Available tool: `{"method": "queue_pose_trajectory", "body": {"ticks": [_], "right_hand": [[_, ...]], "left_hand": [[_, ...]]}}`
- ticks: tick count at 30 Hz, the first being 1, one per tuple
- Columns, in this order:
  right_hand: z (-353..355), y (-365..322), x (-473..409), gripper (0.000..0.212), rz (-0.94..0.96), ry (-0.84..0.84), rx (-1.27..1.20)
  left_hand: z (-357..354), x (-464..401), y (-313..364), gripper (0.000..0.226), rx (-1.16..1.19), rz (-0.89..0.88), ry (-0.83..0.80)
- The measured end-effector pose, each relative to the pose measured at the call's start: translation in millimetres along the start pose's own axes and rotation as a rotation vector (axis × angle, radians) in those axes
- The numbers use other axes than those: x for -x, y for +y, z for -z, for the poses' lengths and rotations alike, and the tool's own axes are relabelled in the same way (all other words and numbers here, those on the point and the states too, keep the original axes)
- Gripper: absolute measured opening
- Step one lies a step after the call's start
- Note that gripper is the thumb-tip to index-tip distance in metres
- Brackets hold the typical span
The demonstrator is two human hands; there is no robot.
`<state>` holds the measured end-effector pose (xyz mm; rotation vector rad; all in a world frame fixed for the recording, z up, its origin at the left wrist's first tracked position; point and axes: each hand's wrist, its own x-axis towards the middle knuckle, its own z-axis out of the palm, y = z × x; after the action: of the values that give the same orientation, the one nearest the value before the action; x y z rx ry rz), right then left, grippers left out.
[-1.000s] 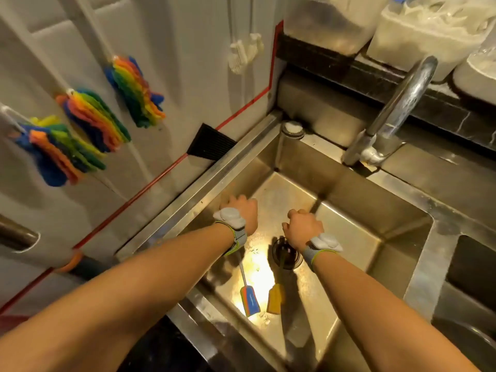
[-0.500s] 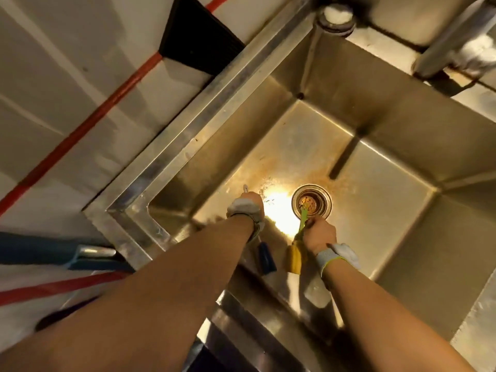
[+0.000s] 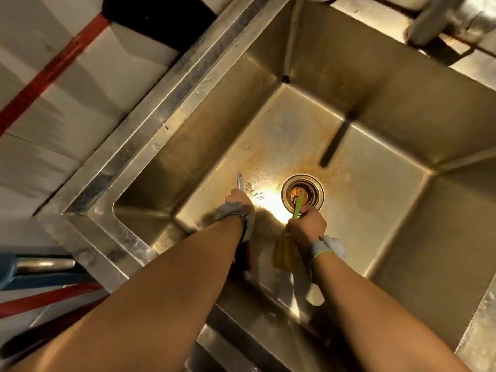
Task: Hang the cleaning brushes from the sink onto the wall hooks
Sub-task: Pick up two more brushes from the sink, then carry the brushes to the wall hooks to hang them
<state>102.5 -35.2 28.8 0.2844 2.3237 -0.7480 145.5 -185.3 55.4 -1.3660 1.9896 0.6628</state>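
Seen from above, two bare forearms reach down into a deep stainless-steel sink (image 3: pixel 166 146). The left hand (image 3: pixel 237 201) is closed around a brush with a thin white handle (image 3: pixel 239 181), whose tip pokes out past the knuckles; its dark blue and red head (image 3: pixel 243 260) shows below the wrist. The right hand (image 3: pixel 307 226) grips a brush with a green handle (image 3: pixel 298 206), its yellow head (image 3: pixel 284 251) beside the wrist. The green tip lies over the round metal drain (image 3: pixel 302 193) in the sink floor.
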Motion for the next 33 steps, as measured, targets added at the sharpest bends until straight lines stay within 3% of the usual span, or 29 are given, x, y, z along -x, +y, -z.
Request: {"method": "queue_pose_trajectory", "body": {"ticks": [6,11,15,21,25,33], "right_hand": [[33.4,-18.6,4.5,0.031,0.061,-0.041,-0.453],[96.1,-82.2,41.1,0.031,0.165,-0.117,-0.736],[133.3,-128.5,66.9,0.026,0.287,-0.153,-0.779],[180.3,-188.7,112.7,0.019,0.479,-0.175,-0.796],[210.3,-226.8,144.6,0.013,0.566,-0.178,-0.845],[268.5,-296.3,212.8,0.021,0.822,-0.125,-0.795]], "left_hand": [[40.8,27.3,15.7,0.052,0.137,-0.285,0.123],[101.0,58.6,35.2,0.031,0.317,-0.508,0.189],[147.5,95.2,51.3,0.036,0.385,-0.653,0.272],[209.3,149.3,57.2,0.029,0.508,-0.822,0.274],[250.1,187.6,49.6,0.022,0.626,-0.863,0.330],[332.7,256.2,29.0,0.011,0.591,-0.960,0.488]]}}
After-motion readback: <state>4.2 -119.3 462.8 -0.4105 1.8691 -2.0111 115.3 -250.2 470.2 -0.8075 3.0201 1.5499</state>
